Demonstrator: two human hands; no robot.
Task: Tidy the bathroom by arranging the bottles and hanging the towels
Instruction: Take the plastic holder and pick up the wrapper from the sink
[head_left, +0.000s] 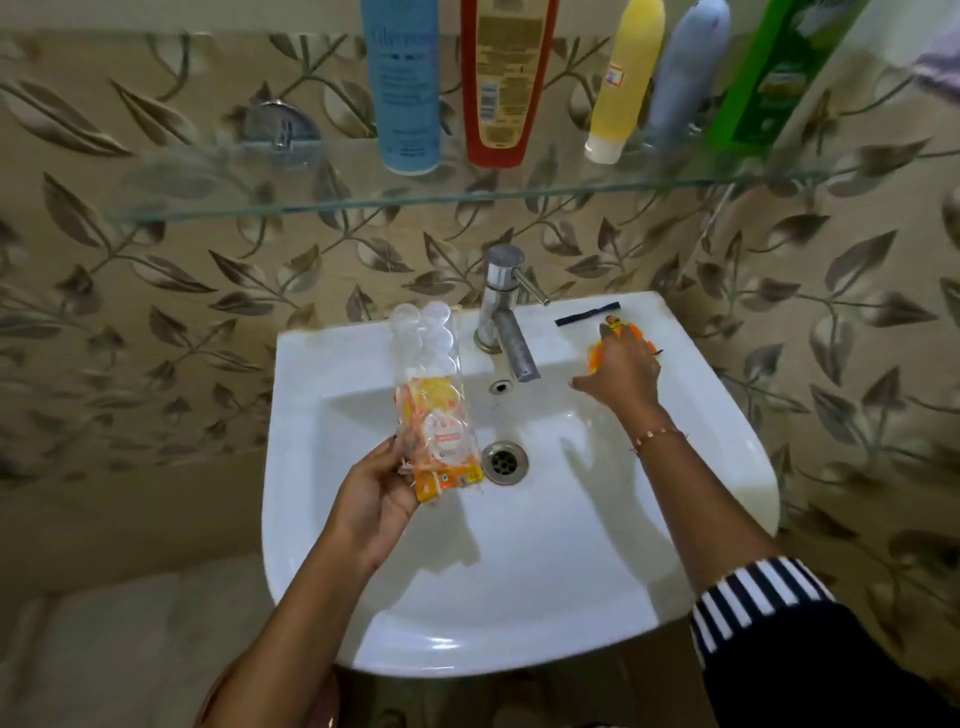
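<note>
A clear packet (434, 400) is gripped by the left hand (376, 493); an orange item (615, 332) on the washbasin (717, 415) ledge is covered by the right hand (623, 374), grip undeterminable.

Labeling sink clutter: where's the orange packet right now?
Head view: the orange packet lies on the sink rim's back right corner, right of the tap, with the right hand on it.

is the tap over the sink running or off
Off, as far as it shows. No stream falls from the tap spout, and the sink basin around the drain looks dry.
</note>
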